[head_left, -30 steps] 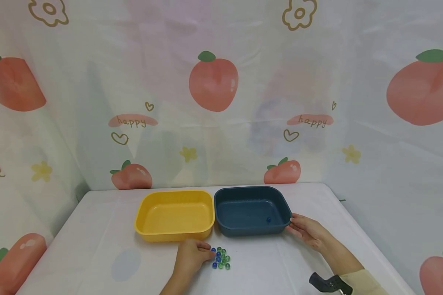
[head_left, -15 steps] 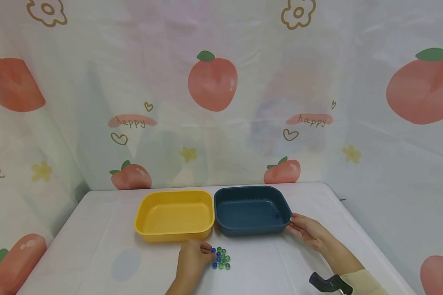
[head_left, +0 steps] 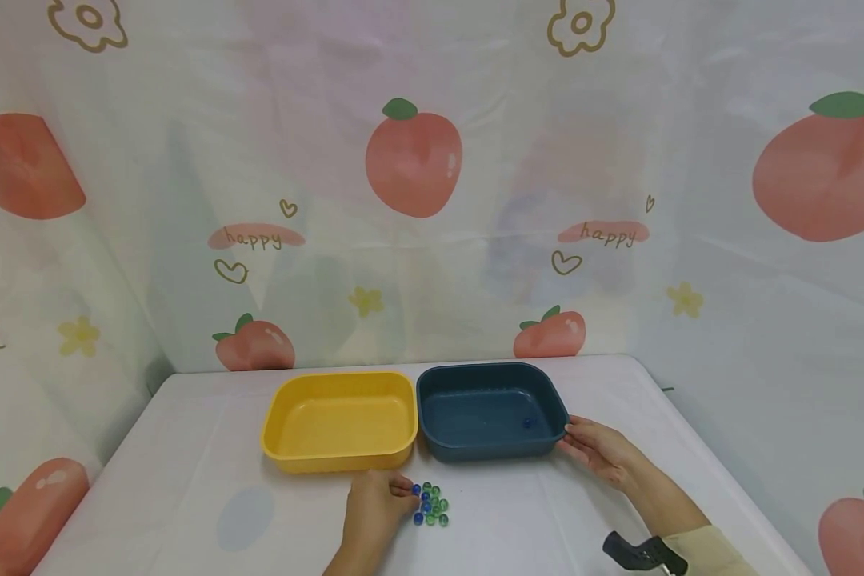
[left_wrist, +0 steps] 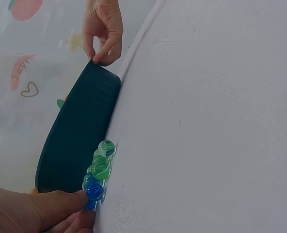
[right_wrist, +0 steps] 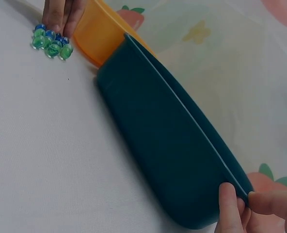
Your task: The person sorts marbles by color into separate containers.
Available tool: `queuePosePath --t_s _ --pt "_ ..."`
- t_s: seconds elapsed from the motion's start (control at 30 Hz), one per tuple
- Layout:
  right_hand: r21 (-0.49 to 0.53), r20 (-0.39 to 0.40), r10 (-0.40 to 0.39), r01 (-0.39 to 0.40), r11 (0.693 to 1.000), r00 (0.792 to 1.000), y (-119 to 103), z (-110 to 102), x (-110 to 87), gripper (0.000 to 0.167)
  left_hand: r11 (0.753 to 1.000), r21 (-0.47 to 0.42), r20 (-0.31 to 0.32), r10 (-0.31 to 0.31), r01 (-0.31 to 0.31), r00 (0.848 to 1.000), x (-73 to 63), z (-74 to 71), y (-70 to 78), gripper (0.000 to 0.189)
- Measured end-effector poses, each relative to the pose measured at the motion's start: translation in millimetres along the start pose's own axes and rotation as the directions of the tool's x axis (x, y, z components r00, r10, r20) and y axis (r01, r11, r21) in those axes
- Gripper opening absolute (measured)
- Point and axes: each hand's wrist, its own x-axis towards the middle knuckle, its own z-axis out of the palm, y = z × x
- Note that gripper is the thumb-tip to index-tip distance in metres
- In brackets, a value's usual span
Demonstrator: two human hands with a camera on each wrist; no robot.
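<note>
Head view shows two hands, one blue tray containing one marble.

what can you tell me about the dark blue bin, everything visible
The dark blue bin is an open-topped rounded rectangle with smooth, plastic-looking walls and a thin rim. It sits upright on the white-covered table, close beside the yellow bin. One blue marble lies inside, toward the right. The right grip pinches the bin's right front corner at the rim.

The word "happy" twice in full on the backdrop cloth, each time across a pink stroke
</note>
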Motion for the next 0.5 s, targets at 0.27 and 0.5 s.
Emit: queuePosePath --t_s 0.27,0.5 --pt "0.004 0.018 -0.004 0.004 1.000 1.000 -0.4 -0.6 0.4 0.053 0.998 -0.063 -0.001 0.022 -0.022 1.000 -1.1 -0.5 -5.8 0.014" --pt "-0.013 0.006 -0.001 0.001 1.000 1.000 -0.4 0.3 -0.5 0.059 0.994 -0.104 0.021 -0.016 0.018 1.000 -0.6 -1.2 -10.3 0.013"
